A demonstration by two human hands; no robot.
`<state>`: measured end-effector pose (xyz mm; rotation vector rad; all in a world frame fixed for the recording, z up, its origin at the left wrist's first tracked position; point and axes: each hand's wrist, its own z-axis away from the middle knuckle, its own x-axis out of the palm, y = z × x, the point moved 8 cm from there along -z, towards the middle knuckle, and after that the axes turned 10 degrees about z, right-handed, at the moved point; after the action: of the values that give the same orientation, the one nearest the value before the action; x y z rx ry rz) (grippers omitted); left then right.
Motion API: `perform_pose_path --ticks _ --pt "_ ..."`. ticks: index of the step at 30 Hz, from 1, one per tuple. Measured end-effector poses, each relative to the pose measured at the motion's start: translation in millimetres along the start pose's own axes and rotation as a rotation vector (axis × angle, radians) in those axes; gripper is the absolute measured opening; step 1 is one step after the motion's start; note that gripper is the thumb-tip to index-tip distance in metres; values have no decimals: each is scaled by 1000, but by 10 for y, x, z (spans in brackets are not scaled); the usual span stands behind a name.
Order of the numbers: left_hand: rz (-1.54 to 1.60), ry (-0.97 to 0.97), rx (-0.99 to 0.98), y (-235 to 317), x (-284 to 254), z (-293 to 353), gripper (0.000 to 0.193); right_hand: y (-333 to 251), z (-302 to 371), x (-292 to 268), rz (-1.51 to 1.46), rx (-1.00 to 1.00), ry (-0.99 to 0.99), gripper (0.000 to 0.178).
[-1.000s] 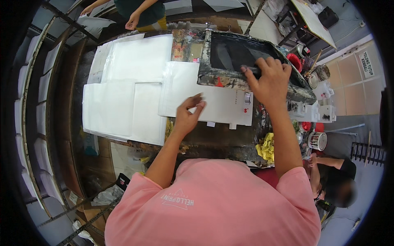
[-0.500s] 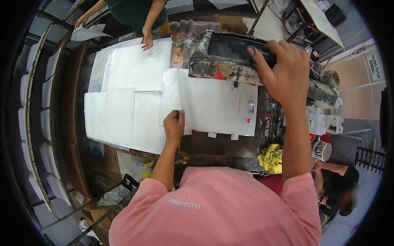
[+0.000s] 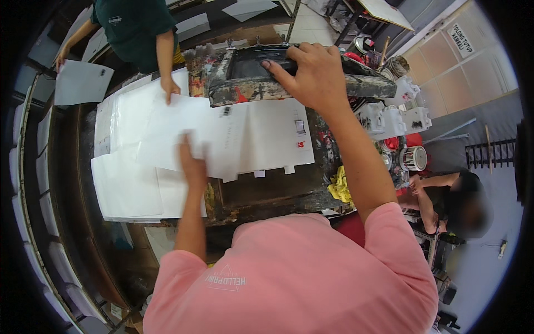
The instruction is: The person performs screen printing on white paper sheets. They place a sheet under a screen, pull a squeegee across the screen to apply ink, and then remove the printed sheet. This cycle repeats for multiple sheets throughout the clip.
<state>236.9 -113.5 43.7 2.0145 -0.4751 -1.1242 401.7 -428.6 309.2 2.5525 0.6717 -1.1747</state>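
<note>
My right hand (image 3: 318,75) is on a paint-stained screen printing frame (image 3: 267,93), its thumb over the near rail and fingers bent over the dark screen; the frame is tilted up at its near side. Under it, on the table, lies a white sheet (image 3: 272,125) with small printed marks. Another printed white sheet (image 3: 222,131) overlaps it and reaches left. My left hand (image 3: 192,161), smeared by motion, is over that sheet's front part; its grip does not show. A co-worker's hand (image 3: 170,89) touches this sheet's far left corner.
Stacked white sheets (image 3: 130,181) cover the table's left. The co-worker's other hand holds a printed sheet (image 3: 83,83). A yellow crumpled cloth (image 3: 339,186), white jugs (image 3: 371,118) and a paint can (image 3: 413,158) stand right. Shelves (image 3: 47,183) line the left side; another person sits right.
The upper printed sheet has slid left across the table, and the co-worker's hand has come onto its corner. My left hand has shifted slightly left. My right hand stays on the frame.
</note>
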Motion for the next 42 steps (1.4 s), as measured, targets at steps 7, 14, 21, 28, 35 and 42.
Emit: perform_pose_path --ticks 7,14,21,28,35,42 --pt "-346 -647 232 677 2144 1354 74 44 -23 27 -22 -24 4 63" --pt "-366 -693 162 516 2255 1431 63 56 -141 -8 -47 23 -30 61" --pt "-93 -711 80 754 2047 1145 56 116 -260 34 -19 25 -26 63" --pt "-293 -732 310 754 2372 1370 58 116 -300 68 -23 14 -82 63" --pt "-247 -694 287 739 2361 1440 59 120 -266 72 -22 9 -3 63" --pt "-208 -653 307 794 2182 1436 56 37 -235 2 2 -10 -13 61"
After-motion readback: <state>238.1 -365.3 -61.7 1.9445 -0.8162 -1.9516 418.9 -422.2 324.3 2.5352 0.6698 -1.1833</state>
